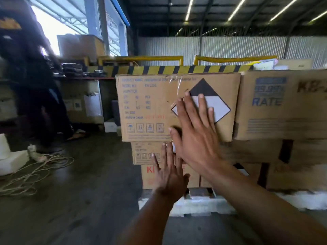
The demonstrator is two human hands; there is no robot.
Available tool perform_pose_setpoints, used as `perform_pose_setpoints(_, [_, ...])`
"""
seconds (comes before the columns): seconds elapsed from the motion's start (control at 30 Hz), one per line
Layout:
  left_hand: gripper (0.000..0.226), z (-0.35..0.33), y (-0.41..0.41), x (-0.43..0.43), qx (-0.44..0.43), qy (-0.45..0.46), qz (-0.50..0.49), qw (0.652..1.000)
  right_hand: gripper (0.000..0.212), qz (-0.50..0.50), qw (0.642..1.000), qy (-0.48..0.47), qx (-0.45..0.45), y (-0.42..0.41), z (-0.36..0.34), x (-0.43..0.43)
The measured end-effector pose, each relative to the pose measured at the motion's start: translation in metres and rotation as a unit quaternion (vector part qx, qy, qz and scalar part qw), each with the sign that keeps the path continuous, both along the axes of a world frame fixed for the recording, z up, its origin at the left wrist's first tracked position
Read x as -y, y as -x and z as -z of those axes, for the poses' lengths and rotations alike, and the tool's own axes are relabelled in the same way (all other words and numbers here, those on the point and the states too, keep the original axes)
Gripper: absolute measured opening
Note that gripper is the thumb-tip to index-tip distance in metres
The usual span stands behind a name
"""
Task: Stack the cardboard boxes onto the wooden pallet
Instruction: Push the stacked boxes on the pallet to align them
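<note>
A stack of cardboard boxes stands in front of me on a whitish pallet (198, 206). The top box (148, 106) carries blue print and a black-and-white diamond label. My right hand (194, 131) lies flat with straight fingers against its front face, over the diamond. My left hand (168, 170), fingers straight too, reaches toward the smaller boxes (143, 152) below it; whether it touches them I cannot tell. Another top box (283, 105) with "RATE" printed in blue sits directly to the right.
A person in dark clothes (35, 85) stands at the left. Loose cord (35, 170) and white foam blocks (10, 160) lie on the dark floor at left. Behind the stack runs a yellow-black striped barrier (159, 69); more boxes (83, 103) stand at a bench beyond.
</note>
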State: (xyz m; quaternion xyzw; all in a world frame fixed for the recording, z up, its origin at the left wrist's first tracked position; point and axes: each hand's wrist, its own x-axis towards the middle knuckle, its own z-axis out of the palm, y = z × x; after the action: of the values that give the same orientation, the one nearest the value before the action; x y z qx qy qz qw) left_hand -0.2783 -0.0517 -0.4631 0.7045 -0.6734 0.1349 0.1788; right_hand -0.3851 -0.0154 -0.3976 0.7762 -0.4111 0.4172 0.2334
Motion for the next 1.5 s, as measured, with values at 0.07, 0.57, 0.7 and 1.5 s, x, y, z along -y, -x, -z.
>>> perform_pose_setpoints(0.07, [0.088,0.058,0.004,0.002,-0.009,-0.055,0.01,0.998,0.073,0.009,1.0,-0.008,0.005,0.005,0.0,0.008])
perform_pose_setpoints(0.57, [0.088,0.089,-0.019,0.061,-0.049,-0.053,-0.01,0.997,0.064,0.106,0.992,0.062,-0.038,0.0,0.028,0.026])
perform_pose_setpoints(0.7, [0.093,0.089,-0.022,0.061,-0.031,-0.053,0.001,0.998,0.061,0.113,0.991,0.067,-0.039,-0.004,0.028,0.042])
perform_pose_setpoints(1.5, [0.105,0.111,-0.05,0.091,-0.009,0.06,0.068,0.996,0.07,0.127,0.99,-0.009,-0.064,-0.067,0.024,0.186])
